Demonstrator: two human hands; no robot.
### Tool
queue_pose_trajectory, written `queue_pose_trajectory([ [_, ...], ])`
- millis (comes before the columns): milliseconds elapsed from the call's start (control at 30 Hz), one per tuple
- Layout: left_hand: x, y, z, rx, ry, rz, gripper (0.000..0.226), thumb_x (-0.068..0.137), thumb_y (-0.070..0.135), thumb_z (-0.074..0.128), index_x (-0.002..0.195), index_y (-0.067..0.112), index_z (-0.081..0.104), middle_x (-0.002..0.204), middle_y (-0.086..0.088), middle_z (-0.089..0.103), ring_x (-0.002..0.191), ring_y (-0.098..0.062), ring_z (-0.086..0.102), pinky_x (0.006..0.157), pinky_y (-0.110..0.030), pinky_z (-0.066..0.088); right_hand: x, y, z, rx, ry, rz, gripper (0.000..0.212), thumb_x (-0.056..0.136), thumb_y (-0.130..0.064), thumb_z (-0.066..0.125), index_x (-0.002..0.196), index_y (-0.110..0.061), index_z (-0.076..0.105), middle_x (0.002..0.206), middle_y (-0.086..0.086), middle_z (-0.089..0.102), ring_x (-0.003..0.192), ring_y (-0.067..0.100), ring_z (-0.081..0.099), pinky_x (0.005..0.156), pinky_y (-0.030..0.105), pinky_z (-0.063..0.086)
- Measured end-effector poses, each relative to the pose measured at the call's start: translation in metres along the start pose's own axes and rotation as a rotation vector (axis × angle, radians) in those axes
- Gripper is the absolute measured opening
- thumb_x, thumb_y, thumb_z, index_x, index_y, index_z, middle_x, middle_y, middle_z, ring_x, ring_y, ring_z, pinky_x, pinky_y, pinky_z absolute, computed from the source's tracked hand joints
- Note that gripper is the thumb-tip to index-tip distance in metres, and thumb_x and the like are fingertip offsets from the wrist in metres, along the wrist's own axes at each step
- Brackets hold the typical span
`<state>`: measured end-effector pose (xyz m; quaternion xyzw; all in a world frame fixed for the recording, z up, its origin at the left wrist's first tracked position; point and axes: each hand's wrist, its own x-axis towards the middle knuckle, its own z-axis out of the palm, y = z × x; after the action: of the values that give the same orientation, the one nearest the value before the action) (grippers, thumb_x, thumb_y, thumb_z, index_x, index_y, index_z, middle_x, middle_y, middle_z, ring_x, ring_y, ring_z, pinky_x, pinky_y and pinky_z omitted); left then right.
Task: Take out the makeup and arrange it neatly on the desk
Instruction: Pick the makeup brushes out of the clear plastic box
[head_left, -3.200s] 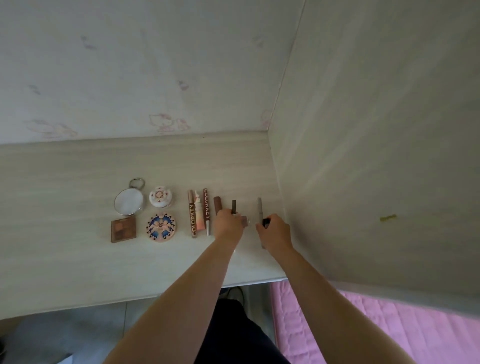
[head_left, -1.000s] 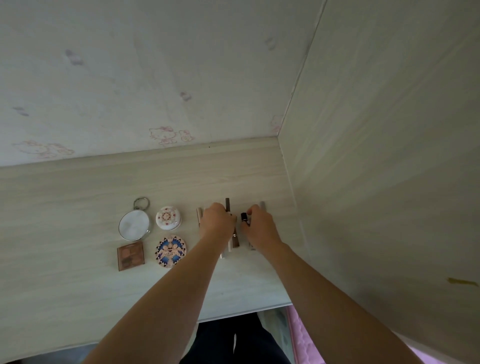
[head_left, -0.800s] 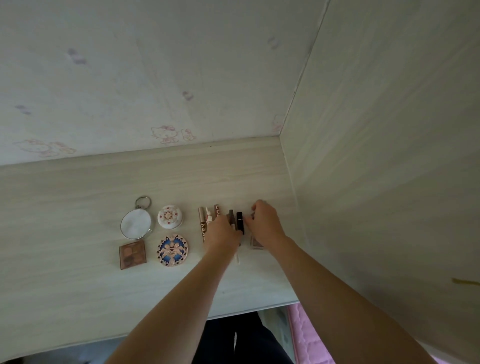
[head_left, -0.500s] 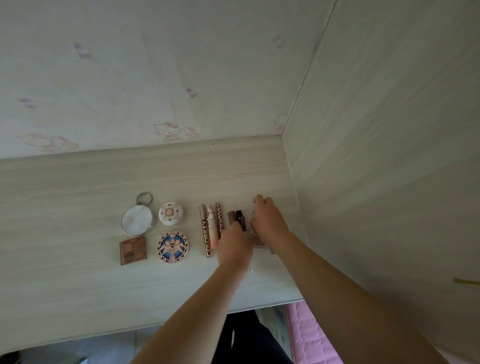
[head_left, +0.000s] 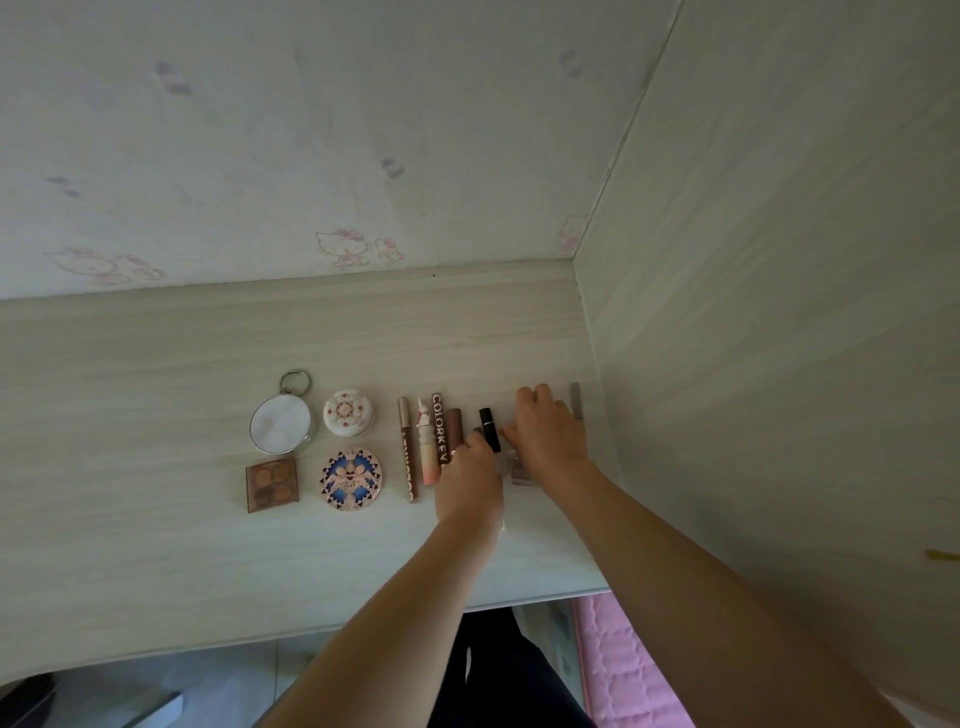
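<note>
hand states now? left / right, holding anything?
Left hand: fingers curled at the black tube; a real grip cannot be told.
Right hand: palm down over small items on the desk; grip cannot be told.

**Around the desk**

The back wall (head_left: 311, 130) is pale and carries faint pink cat drawings (head_left: 347, 248). A side panel (head_left: 779, 260) with light wood grain stands at the right and bears a small yellow mark (head_left: 941, 555). Below the desk edge, a pink quilted cover (head_left: 623, 670) lies beside dark trousers (head_left: 498, 670), with grey floor (head_left: 208, 686) at the left.
</note>
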<state>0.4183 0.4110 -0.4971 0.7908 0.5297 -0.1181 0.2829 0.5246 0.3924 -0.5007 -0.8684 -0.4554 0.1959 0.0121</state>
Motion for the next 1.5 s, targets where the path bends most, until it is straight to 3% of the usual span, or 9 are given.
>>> queue_pose_trajectory([
  [133,0.003,-0.003,-0.001,-0.004,0.013,0.044,0.025,0.090,0.001,0.051,0.113,0.009,0.045,0.105,-0.010,0.064,0.096,-0.029,0.065,0.067,-0.033,0.046,-0.006,0.005,-0.006,0.036,0.070,-0.010,0.027,0.094,-0.022,0.049,0.118,-0.010,0.048,0.116,0.010,0.052,0.100,0.026,0.052,0.063,0.032,0.037],
  [300,0.002,-0.007,0.000,-0.055,0.052,0.068,0.021,0.092,0.001,0.045,0.110,0.011,0.047,0.098,-0.010,0.064,0.090,-0.030,0.064,0.065,-0.036,0.050,-0.018,0.022,-0.005,0.016,0.153,0.188,0.036,0.092,-0.025,0.051,0.123,-0.007,0.046,0.130,0.013,0.046,0.118,0.031,0.043,0.093,0.037,0.040],
  [400,-0.001,-0.009,0.000,-0.079,0.070,0.088,0.025,0.091,0.002,0.046,0.114,0.010,0.048,0.097,-0.009,0.065,0.088,-0.027,0.064,0.067,-0.034,0.051,-0.023,0.029,0.005,0.010,0.105,0.266,0.033,0.091,-0.011,0.049,0.123,-0.006,0.043,0.137,0.017,0.040,0.126,0.033,0.037,0.093,0.038,0.041],
  [600,-0.009,-0.010,-0.001,-0.081,0.106,0.136,0.014,0.091,0.005,0.048,0.103,0.010,0.051,0.096,-0.009,0.064,0.088,-0.028,0.062,0.066,-0.032,0.047,-0.027,0.033,0.008,0.108,0.085,0.094,0.043,0.089,-0.005,0.049,0.131,-0.007,0.041,0.150,0.013,0.030,0.129,0.032,0.035,0.094,0.039,0.045],
  [867,-0.017,-0.014,-0.014,-0.001,0.166,0.196,0.012,0.095,0.014,0.044,0.103,0.013,0.053,0.096,-0.002,0.062,0.083,-0.023,0.061,0.060,-0.030,0.043,-0.043,0.033,0.001,0.136,0.071,0.086,0.037,0.090,-0.011,0.050,0.126,-0.007,0.045,0.129,0.010,0.048,0.119,0.027,0.043,0.087,0.032,0.044],
  [1000,-0.021,-0.020,-0.022,0.077,0.203,0.313,0.020,0.096,0.018,0.043,0.112,0.016,0.055,0.103,0.003,0.060,0.093,-0.016,0.058,0.064,-0.026,0.046,-0.064,0.032,-0.002,0.146,0.032,0.128,0.035,0.092,-0.016,0.049,0.126,-0.008,0.045,0.127,0.010,0.048,0.116,0.026,0.045,0.086,0.032,0.043],
  [1167,-0.024,-0.035,-0.028,0.190,0.229,0.506,0.028,0.092,0.019,0.052,0.119,0.014,0.059,0.116,0.001,0.062,0.118,-0.019,0.053,0.084,-0.031,0.050,-0.093,0.021,0.002,0.125,0.034,0.214,0.035,0.092,-0.016,0.046,0.126,-0.009,0.042,0.126,0.009,0.048,0.116,0.025,0.046,0.087,0.033,0.044],
  [1300,-0.023,-0.048,-0.032,0.228,0.218,0.715,0.036,0.077,0.010,0.067,0.113,0.008,0.064,0.109,-0.005,0.065,0.108,-0.027,0.059,0.083,-0.039,0.051,-0.117,0.005,0.013,0.127,0.076,0.302,0.037,0.092,-0.013,0.044,0.129,-0.008,0.041,0.130,0.009,0.046,0.120,0.025,0.045,0.092,0.032,0.046],
  [1500,-0.029,-0.074,-0.036,0.325,0.164,0.955,0.049,0.080,0.015,0.069,0.127,0.005,0.058,0.130,-0.012,0.059,0.126,-0.033,0.051,0.105,-0.044,0.042,-0.167,-0.025,0.037,0.112,0.285,0.389,0.047,0.063,-0.006,0.069,0.109,-0.001,0.062,0.103,0.013,0.064,0.101,0.034,0.062,0.076,0.040,0.055],
])
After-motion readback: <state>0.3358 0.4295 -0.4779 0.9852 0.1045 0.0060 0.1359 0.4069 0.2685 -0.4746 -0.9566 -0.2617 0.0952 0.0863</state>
